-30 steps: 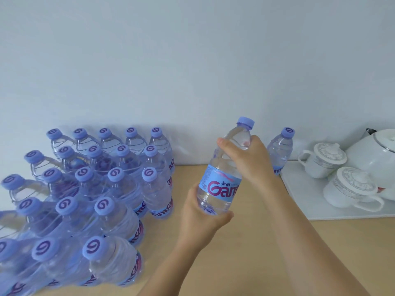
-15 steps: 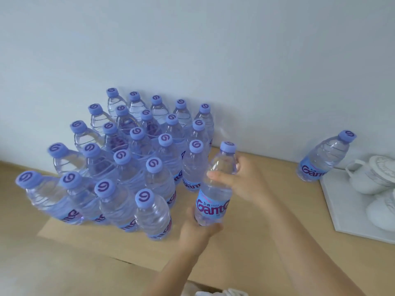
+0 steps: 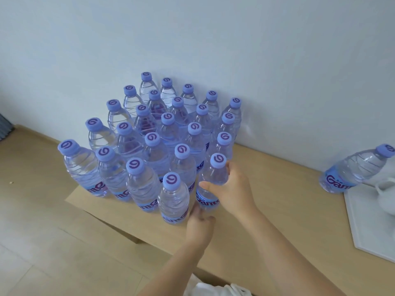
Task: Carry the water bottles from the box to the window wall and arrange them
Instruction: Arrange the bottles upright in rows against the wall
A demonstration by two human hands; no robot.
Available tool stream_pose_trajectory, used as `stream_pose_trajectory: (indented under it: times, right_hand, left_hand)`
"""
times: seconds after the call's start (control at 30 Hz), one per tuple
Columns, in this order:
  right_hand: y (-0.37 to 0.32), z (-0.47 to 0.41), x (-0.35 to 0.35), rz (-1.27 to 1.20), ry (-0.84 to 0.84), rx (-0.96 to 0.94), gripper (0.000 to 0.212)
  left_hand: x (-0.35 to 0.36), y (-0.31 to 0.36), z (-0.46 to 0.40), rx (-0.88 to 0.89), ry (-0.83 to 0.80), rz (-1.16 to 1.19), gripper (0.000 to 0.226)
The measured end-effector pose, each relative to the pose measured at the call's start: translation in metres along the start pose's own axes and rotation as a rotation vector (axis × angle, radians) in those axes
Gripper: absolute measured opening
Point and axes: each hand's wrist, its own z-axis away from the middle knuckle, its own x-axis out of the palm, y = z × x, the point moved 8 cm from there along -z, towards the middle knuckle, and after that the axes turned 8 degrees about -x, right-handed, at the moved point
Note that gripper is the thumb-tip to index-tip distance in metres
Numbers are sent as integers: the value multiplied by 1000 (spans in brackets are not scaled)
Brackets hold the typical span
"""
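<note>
Several clear water bottles with purple caps (image 3: 166, 133) stand packed in rows on a light wooden table (image 3: 277, 201), against the white wall. My right hand (image 3: 232, 190) grips one more water bottle (image 3: 212, 175) by its upper body, upright at the front right corner of the group. My left hand (image 3: 199, 226) is just below it, with its fingertips touching the bottle's base by the label. A single bottle (image 3: 354, 170) stands apart at the far right near the wall.
A white tray (image 3: 367, 233) with a white cup (image 3: 388, 196) lies at the right edge of the table. The table's front left corner (image 3: 70, 199) drops to a pale wooden floor (image 3: 42, 242). White cloth (image 3: 213, 289) shows at the bottom.
The held bottle has come down and to the left, from mid-air to the front right corner of the group. My view has swung left, so the tray and cups slid to the right edge.
</note>
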Motion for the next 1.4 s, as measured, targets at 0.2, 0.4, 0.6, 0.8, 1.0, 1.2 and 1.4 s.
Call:
stream_pose_trajectory:
  times: [0.2,0.4,0.6,0.8,1.0,1.2,1.4]
  right_hand:
    - [-1,1,7,13,19,-59,58]
    - [1,2,7,62,31,-89,68]
    - [1,2,6,124,26,-128,73]
    - [4,2,-5,164,16,-162,86]
    - [51,-5,-101,214,261,-53,57]
    - [128,6,-232,169,571,158,31]
    - [171,-2,-305,173,774,281,58]
  left_hand:
    - [-3,2,-8,-17,22,18,54]
    - [3,11,-4,43,37,-14,60]
    - [17,0,1,-73,5,-55,61]
    - [58,8,10,18,-106,-248,30]
    - [123,26,4,-36,-288,-324,72]
    - [205,63,-15,43,-366,-438,59]
    - [269,80,-24,42,-460,-499,56]
